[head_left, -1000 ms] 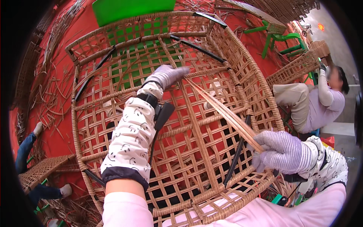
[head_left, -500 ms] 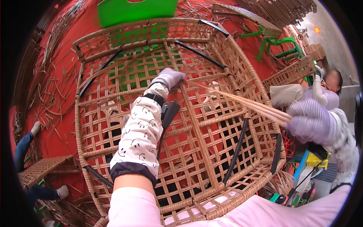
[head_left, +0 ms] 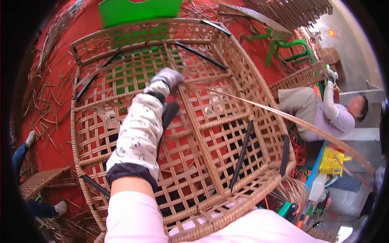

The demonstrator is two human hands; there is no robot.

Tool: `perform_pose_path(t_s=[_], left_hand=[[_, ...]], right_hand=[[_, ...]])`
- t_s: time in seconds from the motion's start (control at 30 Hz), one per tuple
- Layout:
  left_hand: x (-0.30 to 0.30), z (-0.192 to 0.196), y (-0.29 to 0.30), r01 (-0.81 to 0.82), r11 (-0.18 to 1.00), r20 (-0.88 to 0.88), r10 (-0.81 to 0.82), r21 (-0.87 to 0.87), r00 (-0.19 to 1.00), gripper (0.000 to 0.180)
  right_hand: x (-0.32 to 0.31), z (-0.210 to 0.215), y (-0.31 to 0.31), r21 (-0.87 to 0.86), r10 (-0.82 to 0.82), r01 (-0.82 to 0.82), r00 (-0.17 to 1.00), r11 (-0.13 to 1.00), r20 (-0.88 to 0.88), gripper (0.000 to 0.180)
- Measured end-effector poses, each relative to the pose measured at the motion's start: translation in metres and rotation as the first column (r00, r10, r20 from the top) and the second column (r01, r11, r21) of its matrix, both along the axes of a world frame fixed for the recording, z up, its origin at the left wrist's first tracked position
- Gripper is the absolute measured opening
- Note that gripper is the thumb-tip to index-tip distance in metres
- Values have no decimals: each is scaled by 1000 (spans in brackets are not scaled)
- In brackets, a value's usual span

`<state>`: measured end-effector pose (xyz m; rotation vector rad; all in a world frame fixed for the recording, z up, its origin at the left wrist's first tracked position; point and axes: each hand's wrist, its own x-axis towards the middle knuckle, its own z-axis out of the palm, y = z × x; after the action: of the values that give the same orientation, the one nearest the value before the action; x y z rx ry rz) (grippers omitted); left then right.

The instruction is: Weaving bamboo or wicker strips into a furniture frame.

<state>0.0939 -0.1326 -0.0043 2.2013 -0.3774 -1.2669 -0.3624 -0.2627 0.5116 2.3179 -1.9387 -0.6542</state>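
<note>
A large wicker frame (head_left: 198,133) of open woven rattan, with wrapped edges and black corner braces, lies across my lap. My left hand (head_left: 167,77), in a pale purple glove, is closed at the far part of its middle bar (head_left: 202,152); the fingertips are partly hidden. From beside that hand, long rattan strips (head_left: 300,120) stretch to the right past the frame's edge. They reach my right hand (head_left: 379,180), blurred and cut off at the right rim, so its fingers barely show. A black object (head_left: 170,114) sits against my left wrist.
A green chair back (head_left: 139,12) stands beyond the frame. At the right a co-worker (head_left: 332,113) handles another woven panel (head_left: 302,77). Cut rattan scraps (head_left: 52,101) litter the red floor. A yellow bag (head_left: 331,161) and tools lie at the lower right.
My right hand has swung outward to the right rim, drawing the rattan strips out longer. My left hand stays at the middle bar. The view has shifted slightly.
</note>
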Motion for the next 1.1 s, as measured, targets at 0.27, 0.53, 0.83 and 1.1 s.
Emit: perform_pose_path(t_s=[0.27,0.53,0.83,1.1], left_hand=[[14,-30,-16,40,998,127,-45,44,991,47],[1,-32,-10,-8,999,32,9,-46,999,43],[20,-82,38,389,659,448,-89,-643,890,18],[1,-31,20,-267,885,-288,160,-382,944,23]], right_hand=[[15,-180,-11,393,558,-574,813,718,169,15],[328,-422,2,633,281,-578,812,516,512,45],[353,-495,-12,691,100,-502,839,520,535,21],[353,-491,-8,470,491,-819,574,329,655,25]])
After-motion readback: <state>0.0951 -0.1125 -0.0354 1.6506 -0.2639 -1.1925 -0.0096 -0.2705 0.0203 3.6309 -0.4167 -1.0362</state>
